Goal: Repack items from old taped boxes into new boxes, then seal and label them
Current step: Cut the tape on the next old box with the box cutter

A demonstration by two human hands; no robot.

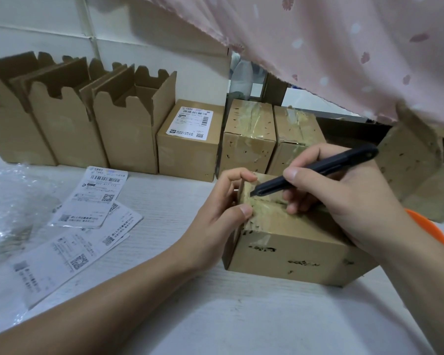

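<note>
Near the table's right front sits an old taped box, stiff cardboard, scuffed, its tape slick. The left hand pinches its top left corner, fingers clamped. The right hand grips a dark utility knife, tip on the tape seam. Shipping labels lie left.

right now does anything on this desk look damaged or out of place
The taped box being cut with the black cutter is scuffed, with torn dark patches on its sides. The two taped boxes behind show the same wear. Shipping labels lie loosely fanned.
</note>
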